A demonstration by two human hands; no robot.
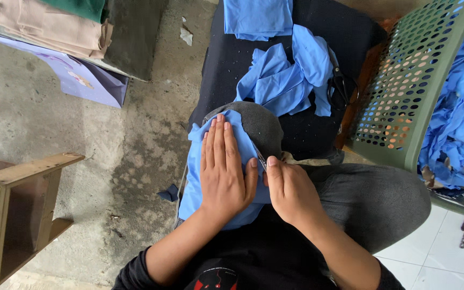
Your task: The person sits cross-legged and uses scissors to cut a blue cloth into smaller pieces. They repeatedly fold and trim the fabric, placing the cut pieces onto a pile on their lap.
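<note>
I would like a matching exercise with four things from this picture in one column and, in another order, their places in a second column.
Things:
1. left hand
2. scissors
3. green basket
4. wooden stool

Places:
A. at the left edge, on the concrete floor
B. flat on the blue cloth over the knee
C. on the black cushion, beside loose blue pieces
D. at the right, with blue cloth heaped behind it

Pairs: 1-B, 2-C, 3-D, 4-A

One head-worn view looks steeply down, close over the lap
</note>
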